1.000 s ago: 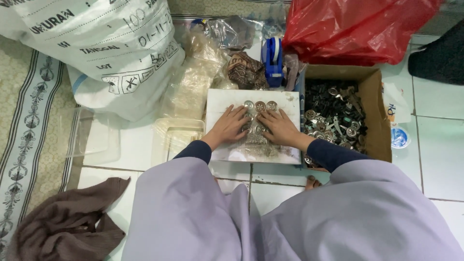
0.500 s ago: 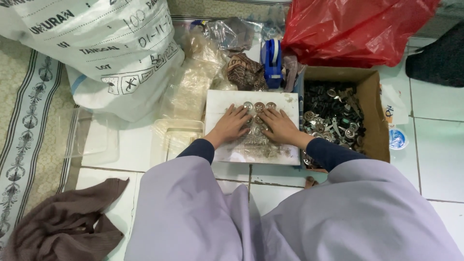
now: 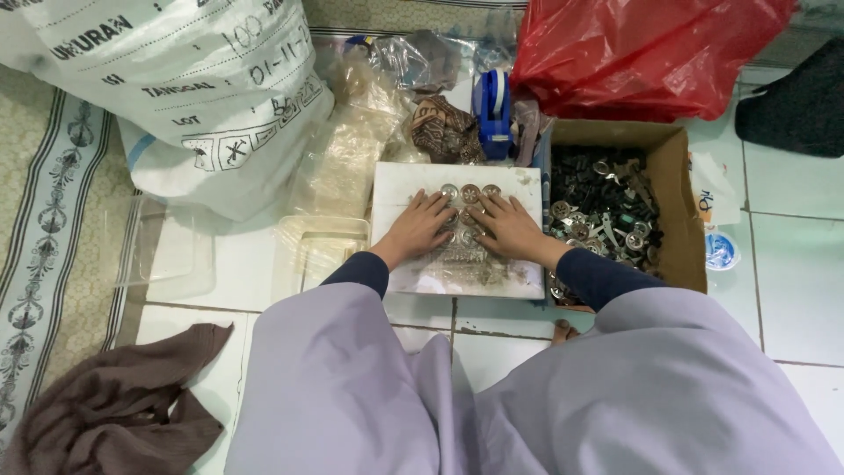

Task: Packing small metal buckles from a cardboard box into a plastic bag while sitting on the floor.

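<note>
Your left hand [image 3: 420,227] and right hand [image 3: 508,227] lie flat, fingers spread, gripping nothing, on small metal discs [image 3: 469,193] (probably hard, light, slippery), so pinch them by their rims.

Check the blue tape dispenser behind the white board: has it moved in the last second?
No. The blue tape dispenser sits at the same spot, just off the far left corner of the cardboard box, beside the red bag.

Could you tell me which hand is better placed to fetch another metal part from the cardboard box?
Probably the right hand: the cardboard box lies directly beside it, while the left hand rests on the white board's far side.
</note>
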